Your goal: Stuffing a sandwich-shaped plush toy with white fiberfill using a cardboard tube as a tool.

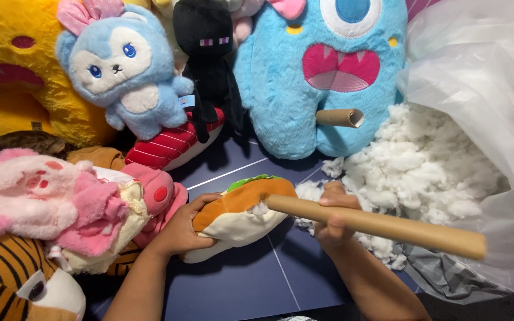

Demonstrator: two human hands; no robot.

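Stuffing of a taco plush (pixel 242 211) on the blue desk (pixel 251 285).
Left hand (pixel 182 229), grip closed, clasps the plush; right hand (pixel 331 217) grips a cardboard tube (pixel 382 227) touching its stuffing opening, beside white fibrefill (pixel 423 166).

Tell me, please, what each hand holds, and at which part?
The left hand grips the taco-shaped plush at its left end. The right hand holds the brown cardboard tube near its front end, which enters the plush.

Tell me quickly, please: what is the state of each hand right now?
Left hand: closed around the orange and cream plush toy.
Right hand: closed around the cardboard tube, whose end is pushed into the toy's opening.
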